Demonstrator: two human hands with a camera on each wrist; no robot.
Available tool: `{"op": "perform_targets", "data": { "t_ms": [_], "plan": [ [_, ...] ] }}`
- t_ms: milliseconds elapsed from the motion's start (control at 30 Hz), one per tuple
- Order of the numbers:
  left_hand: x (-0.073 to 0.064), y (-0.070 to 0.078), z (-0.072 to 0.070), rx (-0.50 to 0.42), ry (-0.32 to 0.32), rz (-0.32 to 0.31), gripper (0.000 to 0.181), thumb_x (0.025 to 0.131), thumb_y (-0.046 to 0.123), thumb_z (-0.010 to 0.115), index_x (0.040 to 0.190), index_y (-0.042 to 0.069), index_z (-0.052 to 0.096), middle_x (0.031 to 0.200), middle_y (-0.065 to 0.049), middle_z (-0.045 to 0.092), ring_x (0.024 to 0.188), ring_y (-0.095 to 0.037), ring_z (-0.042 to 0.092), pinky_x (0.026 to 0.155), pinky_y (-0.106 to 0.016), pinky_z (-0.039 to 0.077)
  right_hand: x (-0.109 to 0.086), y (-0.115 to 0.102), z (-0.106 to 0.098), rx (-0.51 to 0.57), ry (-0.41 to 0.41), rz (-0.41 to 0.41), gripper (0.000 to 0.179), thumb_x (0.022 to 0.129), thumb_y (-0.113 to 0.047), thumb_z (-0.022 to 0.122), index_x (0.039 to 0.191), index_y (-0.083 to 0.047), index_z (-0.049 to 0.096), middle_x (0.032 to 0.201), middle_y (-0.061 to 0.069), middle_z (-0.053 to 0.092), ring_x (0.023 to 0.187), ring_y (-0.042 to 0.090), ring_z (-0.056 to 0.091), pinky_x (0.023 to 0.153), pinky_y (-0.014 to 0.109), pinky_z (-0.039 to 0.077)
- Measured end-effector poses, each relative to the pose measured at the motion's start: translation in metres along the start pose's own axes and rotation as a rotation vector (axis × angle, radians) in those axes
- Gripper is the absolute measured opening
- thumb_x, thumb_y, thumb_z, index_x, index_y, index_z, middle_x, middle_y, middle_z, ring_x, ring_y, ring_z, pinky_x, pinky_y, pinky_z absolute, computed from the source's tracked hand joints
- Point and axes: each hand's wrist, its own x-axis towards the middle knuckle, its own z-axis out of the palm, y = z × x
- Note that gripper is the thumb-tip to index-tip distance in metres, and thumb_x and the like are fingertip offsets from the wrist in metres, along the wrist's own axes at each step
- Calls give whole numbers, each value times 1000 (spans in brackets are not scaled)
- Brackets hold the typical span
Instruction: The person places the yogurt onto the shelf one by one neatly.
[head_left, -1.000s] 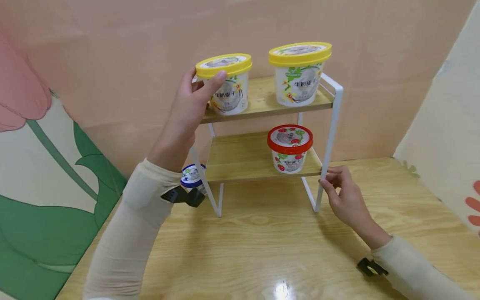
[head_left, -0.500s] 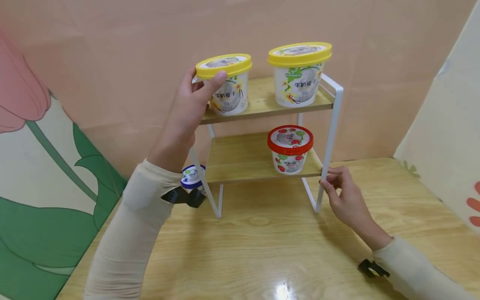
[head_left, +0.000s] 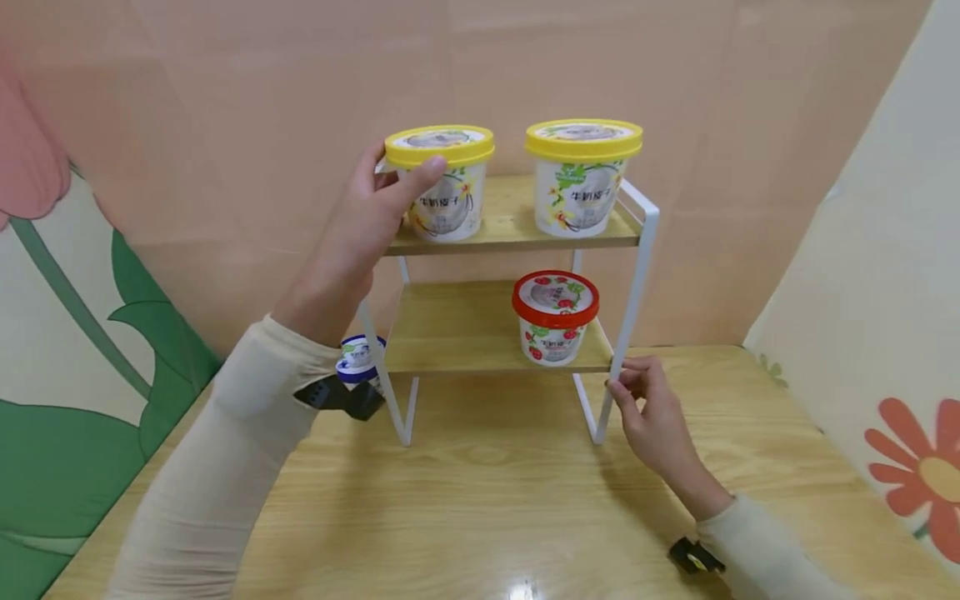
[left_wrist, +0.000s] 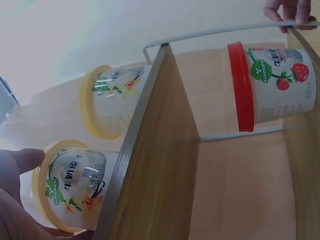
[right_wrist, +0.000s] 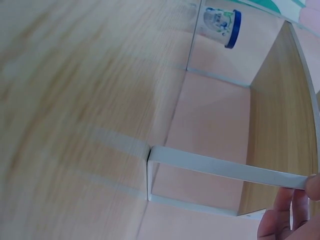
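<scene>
On the left of the upper shelf (head_left: 510, 225) stands a yellow-lidded ice cream tub (head_left: 450, 204). My left hand (head_left: 363, 221) grips this tub by its lid and side, the thumb across the front. A second yellow-lidded tub (head_left: 581, 196) stands at the right end of that shelf. One level down, a red-lidded tub with strawberry print (head_left: 553, 325) sits to the right on the lower shelf (head_left: 450, 333). My right hand (head_left: 652, 417) pinches the rack's white front right leg (head_left: 622, 333) near the lower shelf; some fingers are hidden behind it.
A blue-lidded tub (head_left: 358, 360) stands left of the rack, partly hidden by its leg and my left wrist. The rack stands on a wood-grain table (head_left: 450, 500). Behind it rises a pinkish wall (head_left: 300, 83), with painted flowers at both sides.
The head view has shifted slightly, so the rack and tubs appear a little lower and further left. Both hands keep the same grips, and the tubs stay in their places on the shelves.
</scene>
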Motion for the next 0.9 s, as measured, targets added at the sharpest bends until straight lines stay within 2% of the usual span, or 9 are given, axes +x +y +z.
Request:
{"op": "perform_targets", "data": {
  "t_ms": [133,300,633,900],
  "plan": [
    [0,3,-4,34,9,-13,75,93,49,63,153,26,24,153,-1,44,144,-14,35,123,-44,24,0,-1,9,31,7,10,23,94,6,60,115,5,49,89,16,69,74,10,58,67,10,46],
    [0,3,-1,15,15,-30,77,93,49,64,154,25,22,154,-1,43,145,-15,34,124,-44,23,-2,-4,7,17,16,26,23,94,7,60,115,4,50,89,14,69,75,5,57,68,10,46],
    [1,1,4,-6,39,-27,81,92,49,65,155,26,20,154,-1,42,144,-15,35,124,-45,23,2,-3,-2,-36,16,-34,29,92,10,61,117,6,49,89,13,66,79,-5,53,70,6,44],
    [-5,-3,0,-16,51,-34,84,91,50,66,156,28,18,158,-1,37,146,-16,33,122,-46,27,0,0,0,-24,3,-40,29,92,9,61,118,4,50,89,13,64,78,-4,53,66,7,42]
  ]
}}
